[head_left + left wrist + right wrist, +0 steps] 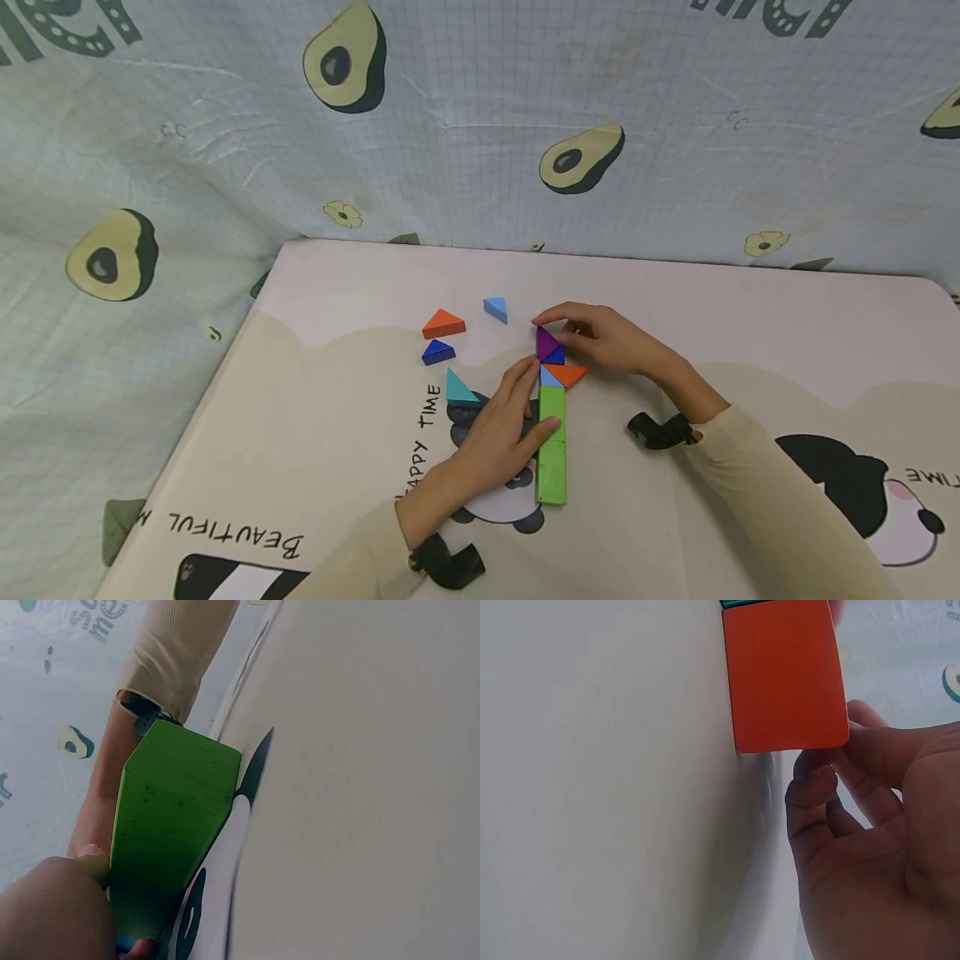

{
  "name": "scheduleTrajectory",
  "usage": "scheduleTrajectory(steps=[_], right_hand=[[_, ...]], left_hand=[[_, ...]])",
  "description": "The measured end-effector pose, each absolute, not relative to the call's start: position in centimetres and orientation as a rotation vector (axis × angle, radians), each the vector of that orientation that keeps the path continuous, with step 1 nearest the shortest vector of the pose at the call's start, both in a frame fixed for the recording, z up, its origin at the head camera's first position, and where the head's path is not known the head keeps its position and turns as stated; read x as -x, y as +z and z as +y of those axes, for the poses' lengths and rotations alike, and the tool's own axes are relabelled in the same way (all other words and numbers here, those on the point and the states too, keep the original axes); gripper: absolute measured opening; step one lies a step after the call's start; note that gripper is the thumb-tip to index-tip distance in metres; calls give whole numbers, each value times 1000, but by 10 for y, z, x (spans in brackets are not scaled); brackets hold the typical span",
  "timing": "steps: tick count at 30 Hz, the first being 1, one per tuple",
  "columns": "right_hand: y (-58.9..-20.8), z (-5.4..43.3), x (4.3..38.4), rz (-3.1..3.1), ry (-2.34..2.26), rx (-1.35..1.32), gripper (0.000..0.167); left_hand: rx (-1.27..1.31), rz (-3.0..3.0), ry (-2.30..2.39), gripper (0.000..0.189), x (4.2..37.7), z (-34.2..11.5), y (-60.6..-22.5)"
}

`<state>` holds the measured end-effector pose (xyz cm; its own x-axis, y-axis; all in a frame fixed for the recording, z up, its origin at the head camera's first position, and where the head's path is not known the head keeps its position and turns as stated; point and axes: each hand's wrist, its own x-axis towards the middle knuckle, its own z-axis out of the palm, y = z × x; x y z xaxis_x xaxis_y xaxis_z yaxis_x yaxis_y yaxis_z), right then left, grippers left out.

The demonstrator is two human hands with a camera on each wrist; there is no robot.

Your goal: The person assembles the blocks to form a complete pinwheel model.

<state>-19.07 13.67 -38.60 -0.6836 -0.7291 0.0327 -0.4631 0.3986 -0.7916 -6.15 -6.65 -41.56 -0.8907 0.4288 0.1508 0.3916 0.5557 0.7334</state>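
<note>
A purple triangular block (547, 341) tops a row of blocks. Its edges are pinched between the thumb and index finger of my right hand (615, 337). Below it come a dark blue triangle (556, 357), a light blue triangle (550, 378) and an orange triangle (568, 375) that points right. Two green blocks (552, 473) continue the row toward me. My left hand (491, 429) lies along the row's left side, fingertips at the purple block and thumb on the green. The left wrist view shows a green block's end (176, 817); the right wrist view shows the orange block's side (786, 675).
Left of the row lie a loose orange triangle (444, 323), a dark blue triangle (438, 352), a light blue triangle (496, 308) and a teal triangle (460, 389). A printed cloth (465, 167) hangs behind the table's far edge. Black devices (660, 431) sit at both wrists.
</note>
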Motion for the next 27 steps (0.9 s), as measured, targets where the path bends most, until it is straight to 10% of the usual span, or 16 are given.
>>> scheduleTrajectory(steps=[27], right_hand=[[-382,138,191,2261,-1189,1019,35]], left_hand=[[-755,2736,1271,74,62,-66,-414]])
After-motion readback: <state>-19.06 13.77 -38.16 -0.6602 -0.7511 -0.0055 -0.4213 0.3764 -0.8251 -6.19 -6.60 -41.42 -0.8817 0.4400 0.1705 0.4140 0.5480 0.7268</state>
